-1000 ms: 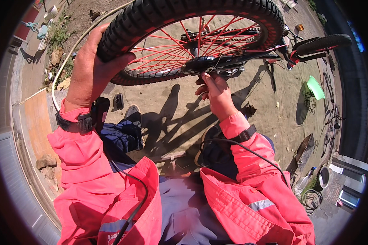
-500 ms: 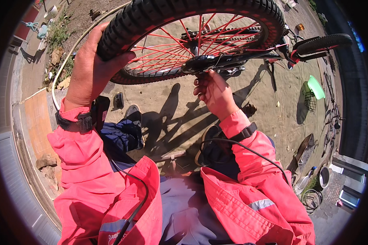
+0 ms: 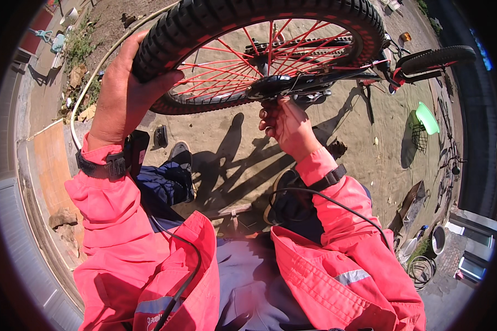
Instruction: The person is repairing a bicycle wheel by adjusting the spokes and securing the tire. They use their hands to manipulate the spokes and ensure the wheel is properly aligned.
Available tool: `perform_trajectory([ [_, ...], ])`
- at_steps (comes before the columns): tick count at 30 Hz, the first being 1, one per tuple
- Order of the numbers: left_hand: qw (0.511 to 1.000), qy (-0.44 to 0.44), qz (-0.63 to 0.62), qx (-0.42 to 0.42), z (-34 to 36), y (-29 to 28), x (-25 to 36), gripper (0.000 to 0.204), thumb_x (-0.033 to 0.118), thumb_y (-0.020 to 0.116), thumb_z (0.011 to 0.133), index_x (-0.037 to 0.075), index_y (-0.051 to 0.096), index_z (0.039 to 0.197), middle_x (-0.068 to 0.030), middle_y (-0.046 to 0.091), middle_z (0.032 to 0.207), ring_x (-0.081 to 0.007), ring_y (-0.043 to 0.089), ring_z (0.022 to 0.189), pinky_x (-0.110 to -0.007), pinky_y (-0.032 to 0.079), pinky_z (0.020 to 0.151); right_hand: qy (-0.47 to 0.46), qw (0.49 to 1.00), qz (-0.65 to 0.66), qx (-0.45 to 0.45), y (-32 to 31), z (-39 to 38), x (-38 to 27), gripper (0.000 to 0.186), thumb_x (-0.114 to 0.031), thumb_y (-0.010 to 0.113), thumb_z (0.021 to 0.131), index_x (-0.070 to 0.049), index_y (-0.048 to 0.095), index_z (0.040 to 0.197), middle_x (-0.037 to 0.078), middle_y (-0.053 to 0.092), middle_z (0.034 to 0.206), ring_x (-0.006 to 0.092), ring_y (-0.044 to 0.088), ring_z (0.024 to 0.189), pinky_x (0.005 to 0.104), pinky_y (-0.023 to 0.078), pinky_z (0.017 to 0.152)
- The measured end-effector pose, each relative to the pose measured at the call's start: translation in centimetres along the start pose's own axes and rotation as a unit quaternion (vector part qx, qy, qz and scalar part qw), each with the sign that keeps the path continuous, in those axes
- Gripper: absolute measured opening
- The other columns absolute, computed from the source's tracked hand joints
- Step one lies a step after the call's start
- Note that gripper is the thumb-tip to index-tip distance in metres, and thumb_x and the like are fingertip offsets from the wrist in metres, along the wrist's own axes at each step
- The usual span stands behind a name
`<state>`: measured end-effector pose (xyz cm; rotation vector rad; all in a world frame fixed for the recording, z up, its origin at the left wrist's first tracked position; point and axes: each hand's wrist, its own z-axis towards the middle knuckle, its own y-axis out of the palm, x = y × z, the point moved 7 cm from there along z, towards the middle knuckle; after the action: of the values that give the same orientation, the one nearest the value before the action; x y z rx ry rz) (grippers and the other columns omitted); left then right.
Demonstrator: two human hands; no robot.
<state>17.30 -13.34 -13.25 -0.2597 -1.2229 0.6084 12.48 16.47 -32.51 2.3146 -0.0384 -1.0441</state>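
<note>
Now the right grip has turned at the wheel.

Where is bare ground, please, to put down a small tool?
Between the right hand and the green basin, the ground is mostly bare, with a few leaves. A smaller, partly shaded patch lies below the tire, between the black block and the right hand. Crowded: lower right around the coiled hose, and where the right hand meets the bicycle.
</note>
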Motion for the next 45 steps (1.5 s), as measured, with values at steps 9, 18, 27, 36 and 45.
perform_trajectory([
  [9, 1.000, -0.010, 0.005, 0.002, 0.0, 0.0, -0.4, 0.059, 0.012, 0.088, 0.082, 0.008, 0.060, 0.133, -0.0034, 0.073, 0.105, -0.0125, 0.065, 0.094, -0.031, 0.053, 0.088, -0.021, 0.998, -0.024, 0.045, -0.3, 0.1, -0.1, 0.030, -0.040, 0.050, 0.110, -0.013, 0.062, 0.114, 0.005, 0.069, 0.094, 0.0209, 0.069, 0.075, 0.0297, 0.047, 0.058],
  [18, 1.000, -0.010, -0.013, -0.005, -0.1, 0.0, 0.0, 0.058, 0.007, 0.086, 0.083, 0.007, 0.060, 0.134, -0.0014, 0.072, 0.106, -0.0110, 0.064, 0.096, -0.030, 0.053, 0.088, -0.010, 0.998, -0.023, 0.055, -0.2, 0.0, -0.1, 0.027, -0.039, 0.052, 0.109, -0.014, 0.061, 0.113, 0.005, 0.069, 0.092, 0.0213, 0.068, 0.071, 0.0295, 0.046, 0.054],
  [27, 0.998, -0.036, -0.044, -0.006, -0.2, 0.2, -0.6, 0.058, 0.005, 0.085, 0.083, 0.007, 0.060, 0.135, -0.0013, 0.072, 0.109, -0.0101, 0.064, 0.098, -0.029, 0.053, 0.089, -0.014, 0.997, -0.023, 0.068, 0.0, -0.4, -0.5, 0.025, -0.037, 0.053, 0.108, -0.014, 0.059, 0.112, 0.005, 0.068, 0.091, 0.0212, 0.068, 0.072, 0.0292, 0.045, 0.057],
  [36, 0.999, -0.021, -0.031, -0.003, -0.2, 0.0, -0.9, 0.060, 0.006, 0.087, 0.082, 0.007, 0.060, 0.135, -0.0031, 0.072, 0.110, -0.0119, 0.064, 0.098, -0.030, 0.053, 0.089, -0.020, 0.997, -0.028, 0.070, 0.1, -0.6, -0.6, 0.029, -0.039, 0.050, 0.108, -0.013, 0.061, 0.112, 0.004, 0.068, 0.093, 0.0205, 0.067, 0.073, 0.0293, 0.045, 0.058],
  [45, 0.999, -0.015, -0.042, -0.008, -0.2, 0.1, -0.3, 0.059, 0.004, 0.085, 0.083, 0.006, 0.059, 0.136, -0.0022, 0.071, 0.112, -0.0107, 0.063, 0.100, -0.030, 0.052, 0.091, -0.017, 0.997, -0.010, 0.070, -0.2, -0.5, -0.3, 0.031, -0.041, 0.055, 0.105, -0.012, 0.063, 0.113, 0.004, 0.068, 0.092, 0.0214, 0.067, 0.072, 0.0296, 0.044, 0.057],
])
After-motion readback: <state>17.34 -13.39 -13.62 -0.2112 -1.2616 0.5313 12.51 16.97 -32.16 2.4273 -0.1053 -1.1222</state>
